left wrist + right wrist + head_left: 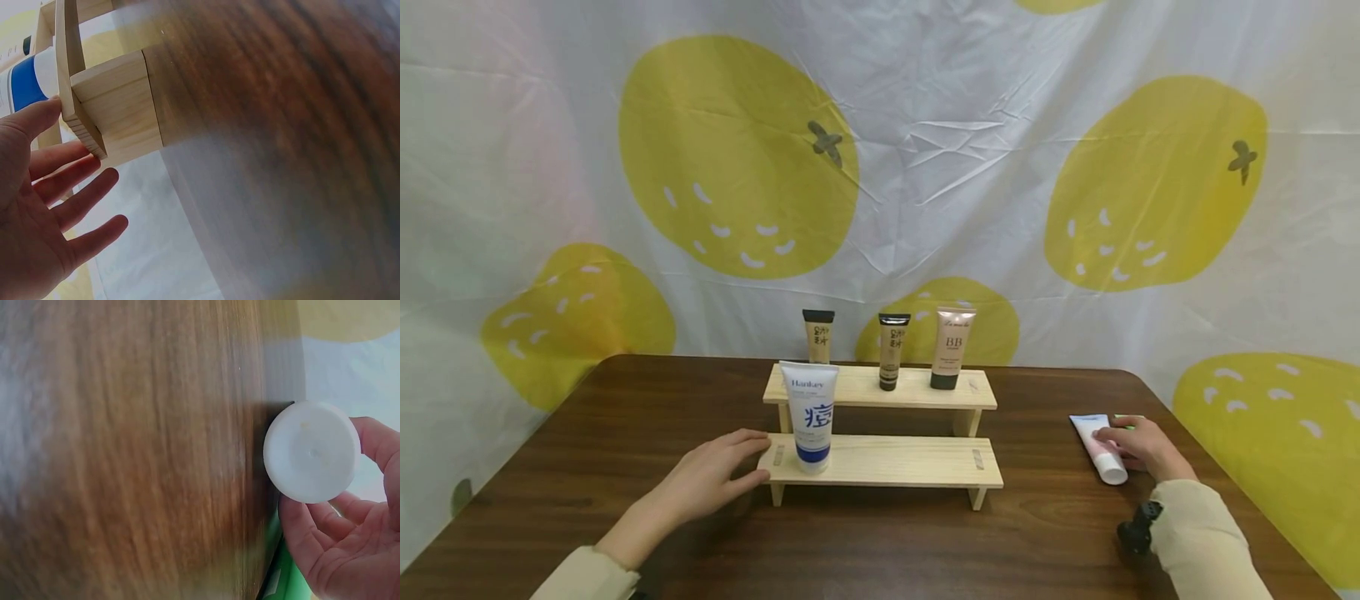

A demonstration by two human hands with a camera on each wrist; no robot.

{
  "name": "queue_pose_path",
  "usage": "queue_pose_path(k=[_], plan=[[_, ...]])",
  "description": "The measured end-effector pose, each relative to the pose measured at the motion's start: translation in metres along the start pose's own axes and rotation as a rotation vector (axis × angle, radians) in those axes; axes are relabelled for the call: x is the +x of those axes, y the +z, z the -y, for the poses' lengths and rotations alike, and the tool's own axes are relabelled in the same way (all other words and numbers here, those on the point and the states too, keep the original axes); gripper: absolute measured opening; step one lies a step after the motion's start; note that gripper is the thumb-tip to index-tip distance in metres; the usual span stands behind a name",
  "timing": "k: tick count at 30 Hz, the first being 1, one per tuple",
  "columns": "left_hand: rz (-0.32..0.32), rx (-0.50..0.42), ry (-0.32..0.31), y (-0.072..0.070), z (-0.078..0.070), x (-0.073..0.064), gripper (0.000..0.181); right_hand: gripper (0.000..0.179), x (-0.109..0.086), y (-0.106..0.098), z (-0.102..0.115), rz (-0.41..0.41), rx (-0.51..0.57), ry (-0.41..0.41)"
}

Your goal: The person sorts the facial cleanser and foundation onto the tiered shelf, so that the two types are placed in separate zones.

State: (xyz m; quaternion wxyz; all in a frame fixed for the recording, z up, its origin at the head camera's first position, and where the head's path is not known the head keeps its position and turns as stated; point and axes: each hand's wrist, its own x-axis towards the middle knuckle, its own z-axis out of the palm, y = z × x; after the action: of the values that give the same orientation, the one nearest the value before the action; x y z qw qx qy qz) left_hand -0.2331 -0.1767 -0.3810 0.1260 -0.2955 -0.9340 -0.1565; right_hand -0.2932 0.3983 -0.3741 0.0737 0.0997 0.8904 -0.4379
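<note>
My right hand grips a white and pink squeeze tube that lies on the table at the right. The tube's round white cap faces the right wrist camera, with the thumb on one side and fingers on the other. My left hand touches the left end of the two-tier wooden stand, its fingers loosely extended. A white and blue Hankey tube stands cap down on the lower tier. On the upper tier stand two gold and black tubes, left and middle, and a pinkish BB tube.
A green item lies beside the right hand, mostly hidden in the head view. The brown wooden table carries the stand. Behind it hangs a white curtain with large yellow fruit prints.
</note>
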Motion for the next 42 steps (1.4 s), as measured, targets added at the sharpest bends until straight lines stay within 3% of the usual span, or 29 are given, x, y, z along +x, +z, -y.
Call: queue_pose_path(k=[9,14,20,31,42], plan=[[0.001,-0.007,0.000,-0.002,-0.001,0.000,0.046,0.067,0.004,0.002,0.000,-0.003,-0.031,-0.011],[0.003,-0.005,-0.003,-0.001,-0.001,0.001,0.046,0.065,0.007,0.004,-0.001,0.005,0.014,-0.003],[-0.002,0.001,-0.004,0.000,0.000,0.001,0.044,0.063,0.008,0.007,-0.003,-0.008,0.068,-0.042],[0.002,0.000,0.000,0.000,0.000,0.000,0.045,0.062,0.006,0.010,-0.006,0.007,-0.010,-0.080],[-0.007,-0.003,0.009,-0.001,0.000,0.000,0.045,0.061,0.003,0.012,0.003,0.028,-0.006,-0.176]])
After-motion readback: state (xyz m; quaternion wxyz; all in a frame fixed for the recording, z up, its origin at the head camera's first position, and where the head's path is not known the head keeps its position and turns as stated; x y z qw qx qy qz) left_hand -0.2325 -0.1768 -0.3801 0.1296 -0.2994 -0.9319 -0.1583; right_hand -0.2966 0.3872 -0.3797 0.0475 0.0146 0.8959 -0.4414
